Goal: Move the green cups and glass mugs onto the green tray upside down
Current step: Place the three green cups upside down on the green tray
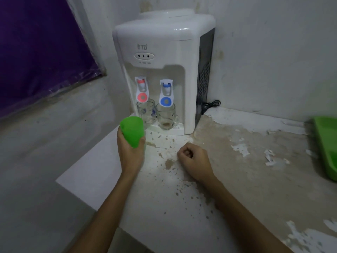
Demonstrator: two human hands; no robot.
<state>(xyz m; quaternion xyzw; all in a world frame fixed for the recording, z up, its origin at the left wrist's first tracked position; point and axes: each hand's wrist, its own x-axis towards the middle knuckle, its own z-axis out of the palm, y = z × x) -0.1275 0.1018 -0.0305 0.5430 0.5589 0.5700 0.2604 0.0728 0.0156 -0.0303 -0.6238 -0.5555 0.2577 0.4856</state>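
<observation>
My left hand [130,152] grips a green plastic cup [132,130] and holds it above the counter, just in front of the water dispenser. Two glass mugs stand upright on the dispenser's drip tray: one [145,113] under the red tap, partly hidden behind the cup, the other [166,116] under the blue tap with its handle to the right. My right hand [194,158] rests on the counter as a closed fist with nothing in it. The green tray [326,145] lies at the far right edge, only partly in view.
The white water dispenser [164,70] stands in the corner against the wall, its black cord [211,105] coiled beside it. The counter [237,161] has peeling paint and its left edge drops off near my left arm. A purple sheet [40,52] covers the left wall.
</observation>
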